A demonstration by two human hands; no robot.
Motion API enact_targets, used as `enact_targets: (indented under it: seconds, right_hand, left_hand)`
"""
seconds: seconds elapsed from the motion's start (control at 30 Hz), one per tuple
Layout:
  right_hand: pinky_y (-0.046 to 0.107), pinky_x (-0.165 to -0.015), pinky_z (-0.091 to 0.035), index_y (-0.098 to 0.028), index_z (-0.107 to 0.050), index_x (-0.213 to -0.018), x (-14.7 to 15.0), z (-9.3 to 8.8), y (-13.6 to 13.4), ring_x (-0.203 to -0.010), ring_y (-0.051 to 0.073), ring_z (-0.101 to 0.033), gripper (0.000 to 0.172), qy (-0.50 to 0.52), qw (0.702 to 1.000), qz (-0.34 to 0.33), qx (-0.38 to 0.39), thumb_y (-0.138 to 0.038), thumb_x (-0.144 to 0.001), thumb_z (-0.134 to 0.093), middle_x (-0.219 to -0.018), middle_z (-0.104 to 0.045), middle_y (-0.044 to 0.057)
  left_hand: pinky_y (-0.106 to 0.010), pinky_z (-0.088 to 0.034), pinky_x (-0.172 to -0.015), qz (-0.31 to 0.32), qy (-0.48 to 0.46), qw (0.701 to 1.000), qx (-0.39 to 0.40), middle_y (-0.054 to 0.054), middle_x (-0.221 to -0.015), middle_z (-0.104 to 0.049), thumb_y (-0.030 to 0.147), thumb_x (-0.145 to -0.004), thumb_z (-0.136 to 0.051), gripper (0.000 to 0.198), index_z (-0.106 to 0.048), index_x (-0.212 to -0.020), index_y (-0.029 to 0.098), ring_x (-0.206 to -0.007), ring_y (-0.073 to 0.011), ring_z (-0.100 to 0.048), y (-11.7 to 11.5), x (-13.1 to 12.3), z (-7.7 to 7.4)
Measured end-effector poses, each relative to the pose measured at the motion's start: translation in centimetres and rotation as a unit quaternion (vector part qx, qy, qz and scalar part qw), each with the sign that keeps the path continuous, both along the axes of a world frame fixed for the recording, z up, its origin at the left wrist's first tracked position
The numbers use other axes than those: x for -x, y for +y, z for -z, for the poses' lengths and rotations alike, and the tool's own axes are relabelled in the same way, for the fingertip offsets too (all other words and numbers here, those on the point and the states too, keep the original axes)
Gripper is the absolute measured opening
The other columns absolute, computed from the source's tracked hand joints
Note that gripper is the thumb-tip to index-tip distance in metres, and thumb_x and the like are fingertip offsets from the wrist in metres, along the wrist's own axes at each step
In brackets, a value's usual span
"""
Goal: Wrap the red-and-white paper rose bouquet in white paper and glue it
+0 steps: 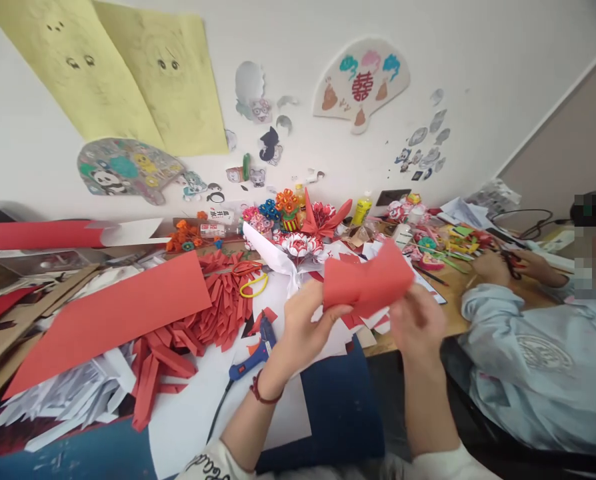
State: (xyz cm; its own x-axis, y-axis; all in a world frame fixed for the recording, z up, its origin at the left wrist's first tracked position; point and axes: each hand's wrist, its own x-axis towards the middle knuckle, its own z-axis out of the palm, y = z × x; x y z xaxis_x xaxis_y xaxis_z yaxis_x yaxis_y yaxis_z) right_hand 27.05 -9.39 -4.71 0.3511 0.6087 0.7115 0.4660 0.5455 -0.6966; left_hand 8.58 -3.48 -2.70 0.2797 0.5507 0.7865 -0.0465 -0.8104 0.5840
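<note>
Both of my hands hold a piece of red paper (pixel 371 281) up in front of me, above the table edge. My left hand (pixel 308 327) pinches its left end between thumb and fingers. My right hand (pixel 415 325) grips the lower right part, fingers curled behind it. The paper is bent in the middle. A red bead bracelet (pixel 261 395) circles my left wrist. Below my left hand lies a blue glue gun (pixel 258 350) with its cord.
A large red sheet (pixel 113 319) and several folded red strips (pixel 218 310) lie left on the table, beside yellow-handled scissors (pixel 252 285). Paper flowers (pixel 298 230) and bottles crowd the back. A person in a pale blue top (pixel 538 363) works at the right.
</note>
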Motion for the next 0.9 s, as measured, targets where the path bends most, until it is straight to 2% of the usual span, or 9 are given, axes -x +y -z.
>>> enact_targets:
  seconds: [0.07, 0.13, 0.2, 0.3, 0.4, 0.5, 0.67, 0.83, 0.9]
  right_hand:
    - [0.044, -0.086, -0.058, -0.024, -0.063, -0.110, 0.9, -1.6, 3.5, -0.102, 0.029, -0.070, 0.042, 0.129, 0.983, -0.128, 0.001, -0.056, -0.082, -0.069, -0.109, -0.071, 0.012]
    - [0.041, -0.087, -0.058, -0.029, -0.062, -0.108, 2.0, -3.4, 6.3, -0.102, 0.026, -0.070, 0.042, 0.199, 0.957, -0.208, 0.027, -0.053, -0.076, -0.077, -0.111, -0.071, 0.007]
    - [0.039, -0.088, -0.057, -0.031, -0.063, -0.104, 3.1, -5.3, 8.1, -0.101, 0.024, -0.070, 0.041, 0.224, 0.937, -0.268, 0.031, -0.051, -0.073, -0.080, -0.108, -0.072, 0.002]
    - [0.040, -0.095, -0.054, -0.030, -0.064, -0.105, 4.7, -7.7, 9.9, -0.108, 0.024, -0.067, 0.039, 0.220, 0.927, -0.305, 0.004, -0.050, -0.075, -0.079, -0.111, -0.072, 0.002]
    - [0.042, -0.101, -0.052, -0.028, -0.066, -0.108, 6.3, -9.0, 11.8, -0.115, 0.025, -0.065, 0.034, 0.212, 0.928, -0.306, -0.002, -0.042, -0.079, -0.077, -0.116, -0.072, 0.004]
    - [0.044, -0.101, -0.052, -0.024, -0.069, -0.102, 8.1, -9.1, 14.0, -0.111, 0.026, -0.067, 0.024, 0.222, 0.922, -0.317, -0.016, -0.035, -0.081, -0.076, -0.110, -0.074, 0.005]
    - [0.045, -0.103, -0.051, -0.024, -0.069, -0.105, 10.8, -8.0, 16.9, -0.114, 0.026, -0.066, 0.024, 0.261, 0.909, -0.323, -0.025, -0.032, -0.083, -0.073, -0.117, -0.072, 0.006]
    - [0.042, -0.100, -0.052, -0.022, -0.069, -0.102, 12.1, -7.2, 19.0, -0.111, 0.025, -0.067, 0.023, 0.289, 0.900, -0.325, -0.007, -0.032, -0.082, -0.073, -0.115, -0.073, 0.006]
    - [0.041, -0.099, -0.053, -0.022, -0.069, -0.103, 12.2, -7.0, 19.7, -0.110, 0.024, -0.067, 0.023, 0.299, 0.896, -0.329, -0.003, -0.032, -0.083, -0.072, -0.115, -0.072, 0.006]
  left_hand:
    - [-0.026, -0.045, -0.070, -0.045, 0.010, 0.999, 0.002, -0.003, -0.082, -0.068, 0.025, -0.092, -0.065, 0.008, -0.067, -0.091, 0.018, -0.076, -0.0149, -0.059, 1.3, 0.7, -0.4]
    - [-0.027, -0.046, -0.073, -0.069, 0.009, 0.998, -0.001, -0.005, -0.086, -0.069, 0.026, -0.093, -0.063, 0.010, -0.067, -0.092, 0.018, -0.080, -0.0162, -0.061, 2.3, 1.6, -1.0]
    - [-0.027, -0.047, -0.076, -0.079, 0.010, 0.997, -0.017, -0.005, -0.091, -0.071, 0.026, -0.092, -0.063, 0.009, -0.068, -0.094, 0.018, -0.084, -0.0167, -0.063, 2.9, 2.6, -1.8]
    - [-0.027, -0.047, -0.079, -0.090, 0.035, 0.995, 0.012, -0.007, -0.096, -0.072, 0.027, -0.092, -0.064, 0.011, -0.069, -0.096, 0.018, -0.088, -0.0180, -0.063, 3.4, 4.2, -2.8]
    - [-0.028, -0.048, -0.078, -0.097, 0.031, 0.986, 0.130, -0.007, -0.094, -0.072, 0.034, -0.090, -0.065, 0.020, -0.071, -0.099, 0.016, -0.088, -0.0195, -0.064, 4.1, 5.2, -3.0]
    - [-0.028, -0.049, -0.077, -0.097, -0.031, 0.969, 0.227, -0.006, -0.094, -0.073, 0.040, -0.088, -0.066, 0.029, -0.072, -0.103, 0.015, -0.088, -0.0198, -0.065, 5.3, 5.9, -2.4]
    - [-0.030, -0.052, -0.083, -0.069, -0.092, 0.949, 0.295, -0.009, -0.103, -0.075, 0.039, -0.080, -0.076, 0.037, -0.073, -0.108, 0.015, -0.094, -0.0221, -0.067, 7.3, 6.4, -1.5]
    - [-0.029, -0.053, -0.069, -0.110, -0.165, 0.911, 0.361, -0.009, -0.088, -0.076, 0.039, -0.073, -0.080, 0.034, -0.076, -0.092, 0.011, -0.075, -0.0195, -0.068, 8.8, 6.3, -1.1]
    - [-0.027, -0.052, -0.066, -0.117, -0.168, 0.907, 0.368, -0.009, -0.088, -0.077, 0.038, -0.072, -0.081, 0.034, -0.076, -0.092, 0.011, -0.072, -0.0179, -0.067, 9.3, 6.1, -1.1]
